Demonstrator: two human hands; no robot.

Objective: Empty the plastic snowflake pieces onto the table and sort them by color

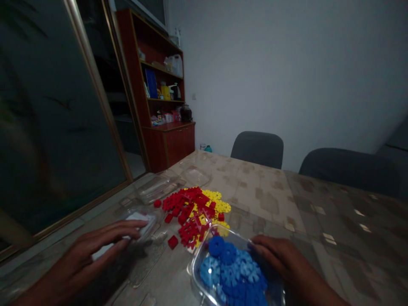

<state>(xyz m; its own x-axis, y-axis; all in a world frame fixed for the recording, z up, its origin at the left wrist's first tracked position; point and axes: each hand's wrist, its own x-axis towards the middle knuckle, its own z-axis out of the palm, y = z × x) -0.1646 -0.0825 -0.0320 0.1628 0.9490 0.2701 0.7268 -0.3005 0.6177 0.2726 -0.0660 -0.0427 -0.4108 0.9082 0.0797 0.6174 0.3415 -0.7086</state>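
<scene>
My right hand (280,259) grips the right rim of a clear plastic box (195,272). Inside lie blue snowflake-shaped building discs (231,274), light and dark. The box's near part runs out of the bottom of the view. My left hand (92,248) is closed around a flat white object (137,216), with thumb and fingers on either side; its exact kind is unclear. Past the box is a loose pile of red pieces (186,204), some gear-shaped and some small blocks, mixed with yellow snowflake discs (218,199). A single red block (173,242) lies between my hands.
Clear plastic containers or lids (156,189) lie behind the pile on the left. The patterned table (264,195) extends right towards two grey chairs (257,148). A reddish wooden cabinet (178,144) with filled shelves stands at the back, beside a glass sliding door (57,127).
</scene>
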